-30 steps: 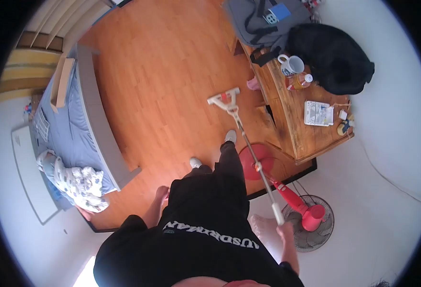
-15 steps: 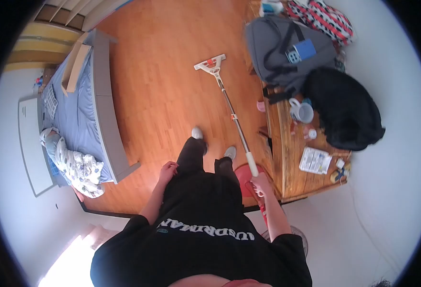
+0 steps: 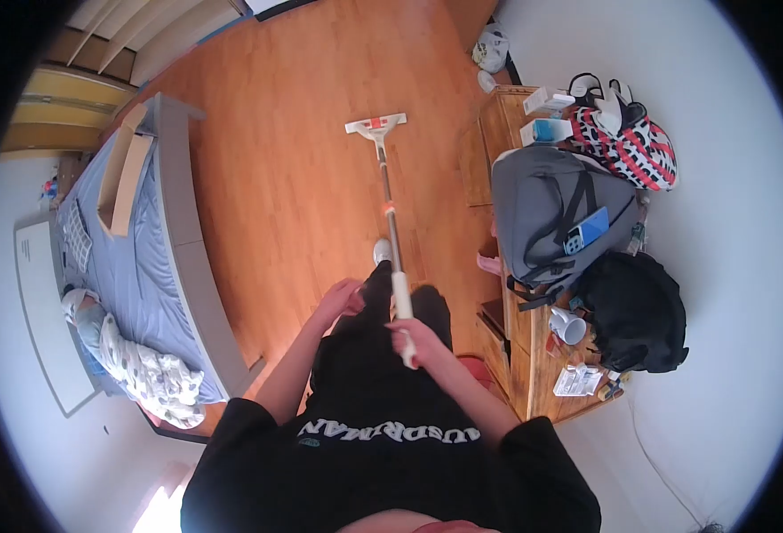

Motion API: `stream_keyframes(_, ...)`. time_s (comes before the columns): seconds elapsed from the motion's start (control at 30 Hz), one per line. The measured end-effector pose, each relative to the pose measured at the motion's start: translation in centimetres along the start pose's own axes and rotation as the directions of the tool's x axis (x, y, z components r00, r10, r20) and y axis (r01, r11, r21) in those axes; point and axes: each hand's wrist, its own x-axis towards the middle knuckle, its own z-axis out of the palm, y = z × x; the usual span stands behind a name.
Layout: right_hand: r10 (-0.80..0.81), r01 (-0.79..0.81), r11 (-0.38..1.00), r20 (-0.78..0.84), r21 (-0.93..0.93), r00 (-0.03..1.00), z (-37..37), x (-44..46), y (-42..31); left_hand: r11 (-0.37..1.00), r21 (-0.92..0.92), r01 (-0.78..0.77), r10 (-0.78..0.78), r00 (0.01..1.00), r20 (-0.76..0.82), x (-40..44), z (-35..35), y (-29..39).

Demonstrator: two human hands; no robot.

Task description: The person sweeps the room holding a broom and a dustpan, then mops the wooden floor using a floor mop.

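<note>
My right hand (image 3: 414,341) is wrapped round the white grip of a mop (image 3: 394,240) in front of my body. The mop's pole is grey metal with an orange-red collar. It reaches away from me to a flat white head (image 3: 375,125) with an orange-red middle, on the wooden floor (image 3: 294,169). Just left of the grip, my left hand (image 3: 344,298) hovers over my thigh, apart from the mop. Its fingers are loosely bent, with nothing seen in them.
On the left stands a bed (image 3: 178,204) with a cardboard box (image 3: 123,178) and bunched bedding (image 3: 147,373). A wooden table (image 3: 520,355) on the right carries a grey backpack (image 3: 543,213), a black bag (image 3: 636,311) and a mug (image 3: 568,327). A red stool (image 3: 480,371) is partly hidden beside it.
I have moved forward, and the table and bed sit lower in view. The mop's grip has come from my right side to my front. My left hand has moved closer to the mop.
</note>
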Motion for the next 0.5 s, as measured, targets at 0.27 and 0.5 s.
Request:
stream_keyframes(0.27, 0.351, -0.150, 0.705, 0.156, -0.694, 0.923, 23.6, 9.9, -2.4, 0.998, 0.044, 0.039, -0.038, 0.999, -0.019, 1.0, -12.4, 12.1)
stream_keyframes(0.5, -0.102, 0.493, -0.348, 0.555, -0.798, 0.826, 27.3, 19.1, -17.9, 0.799, 0.407, 0.443, -0.434, 0.893, -0.120, -5.1, -25.6, 13.6)
